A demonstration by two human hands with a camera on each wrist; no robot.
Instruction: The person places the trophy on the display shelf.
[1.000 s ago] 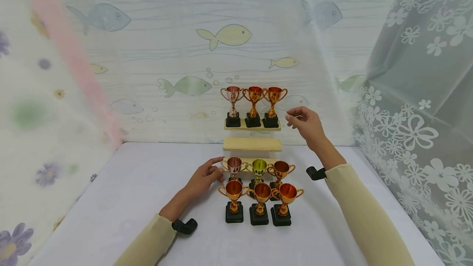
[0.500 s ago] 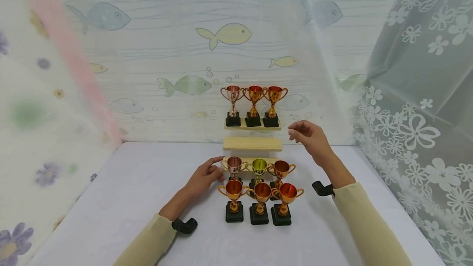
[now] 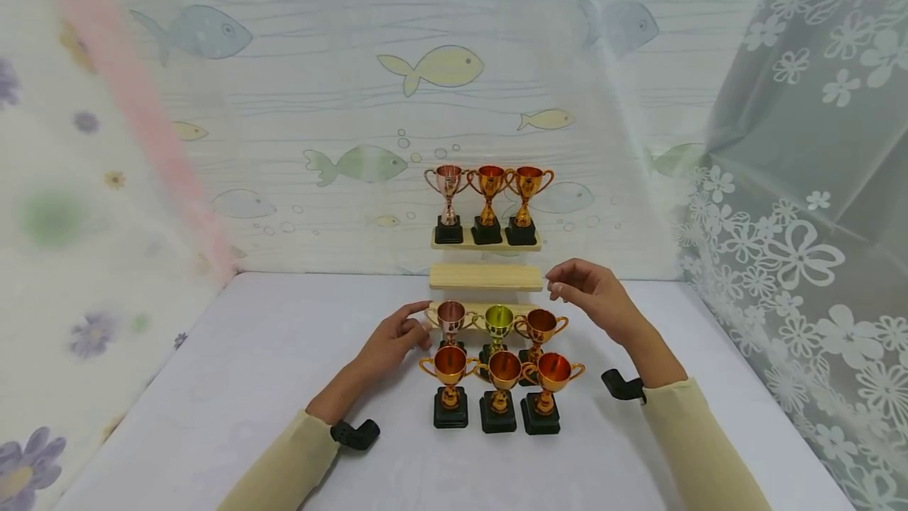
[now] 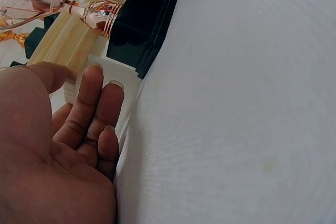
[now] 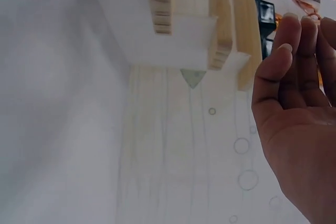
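Note:
My left hand (image 3: 393, 341) reaches to the left end of the lowest wooden shelf (image 3: 520, 310), its index finger extended and the others loosely bent. Beside it stands a rose-gold trophy (image 4: 97, 14) on a dark base. My right hand (image 3: 596, 298) hovers by the right end of the middle shelf (image 3: 485, 277), fingers loosely bent around nothing. On the top shelf (image 3: 464, 247) stand a rose-gold trophy (image 3: 448, 180) and two orange-gold trophies. A yellow-gold trophy (image 3: 499, 322) and a copper trophy (image 3: 541, 326) stand before the lowest shelf, partly hidden by three front trophies (image 3: 504, 369).
A white cloth (image 3: 284, 369) covers the table. Behind the shelves hangs a fish-print curtain (image 3: 340, 219). Sheer flowered fabric (image 3: 801, 259) hangs at the right. Black wrist cameras (image 3: 355, 434) sit on both wrists.
My right hand has moved down, from beside the top shelf to beside the middle shelf. My left hand and all the trophies have stayed where they were.

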